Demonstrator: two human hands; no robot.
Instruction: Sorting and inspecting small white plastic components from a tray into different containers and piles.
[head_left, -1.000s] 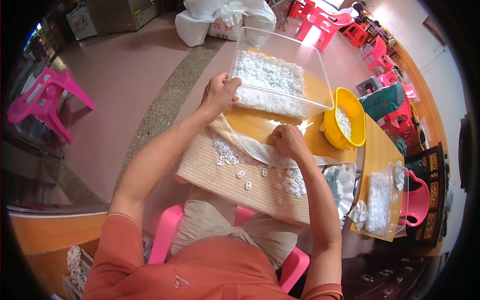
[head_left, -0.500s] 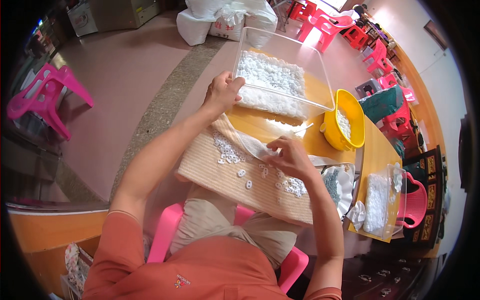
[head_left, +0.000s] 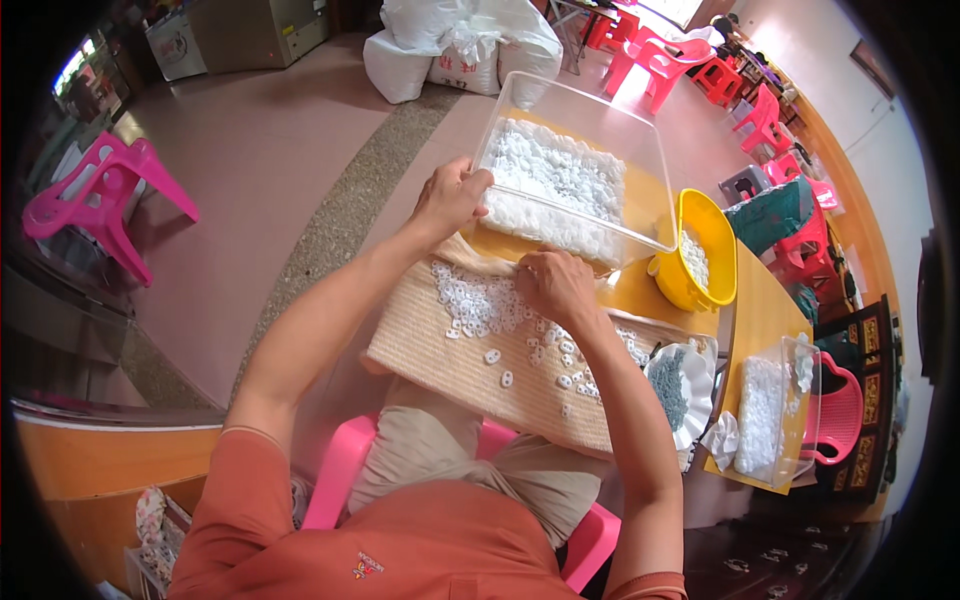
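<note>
My left hand [head_left: 452,203] is closed on the near left corner of a clear plastic box [head_left: 590,207]. White small pieces [head_left: 560,170] lie in a broad layer within the box's outline. A beige ribbed towel [head_left: 420,335] lies across a surface above my lap, its far edge bunched into a fold. My right hand [head_left: 560,285] is curled at that fold, its fingers closed on the towel; the fingertips are hidden. Many loose white two-holed pieces [head_left: 485,303] are scattered over the towel, left of and below my right hand.
Right of the box stands a yellow basin [head_left: 708,250] with white pieces inside. A white fluted dish [head_left: 683,390] of grey-blue bits sits by the towel's right end. Another clear box [head_left: 790,410] is farther right. White sacks [head_left: 465,50] and a pink stool [head_left: 110,200] stand on the floor.
The towel's pale flap, earlier lifted over the pieces, is now drawn back, uncovering more of them. My right hand has moved slightly away and left, its fingers closing. My left hand stays at the box.
</note>
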